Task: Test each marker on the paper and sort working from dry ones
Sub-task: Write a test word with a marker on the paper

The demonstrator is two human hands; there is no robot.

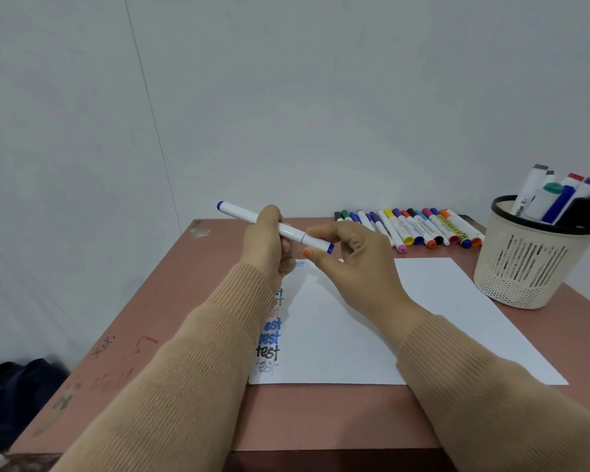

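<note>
I hold a white marker with blue ends up over the far left of the paper. My left hand grips its barrel in the middle. My right hand pinches the capped end at the right between thumb and forefinger. The white paper lies on the pink table, with a column of "test" words in blue, black and faint colours down its left edge, partly hidden by my left sleeve.
A row of several capped markers lies along the far edge of the pink table. A cream mesh basket with more markers stands at the right. Dark cloth lies on the floor at the lower left.
</note>
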